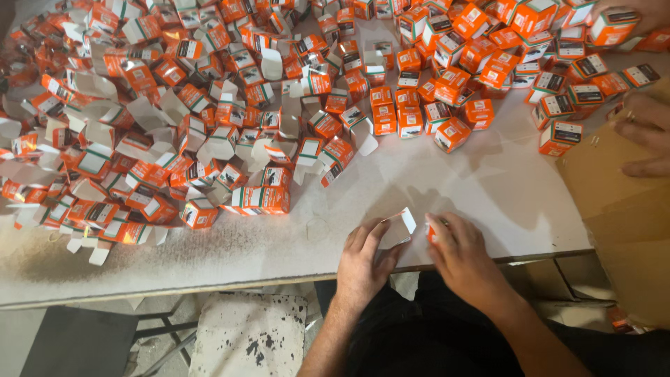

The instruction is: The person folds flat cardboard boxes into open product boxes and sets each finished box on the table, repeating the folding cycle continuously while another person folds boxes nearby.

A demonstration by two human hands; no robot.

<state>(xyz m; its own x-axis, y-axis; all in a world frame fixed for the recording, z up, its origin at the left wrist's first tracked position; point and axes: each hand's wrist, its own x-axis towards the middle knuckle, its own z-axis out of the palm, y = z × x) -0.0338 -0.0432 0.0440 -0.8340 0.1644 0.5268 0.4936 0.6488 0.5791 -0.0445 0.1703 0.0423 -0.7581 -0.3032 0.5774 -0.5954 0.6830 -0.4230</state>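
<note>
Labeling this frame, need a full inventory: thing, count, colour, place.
small box: one, orange and white, flap open, between the person's two hands at the table's near edge
open boxes: a large heap, too many to count, orange and white, flaps up, table's left and centre
closed boxes: dozens, orange, table's far right
table: one, white, scuffed grey at the near left
cardboard: one brown sheet, right edge
stool: one, white with black chips, under the table
other hands: two, a co-worker's, far right; the upper one holds a box
left hand: one, on the small box
right hand: one, on the small box
</note>
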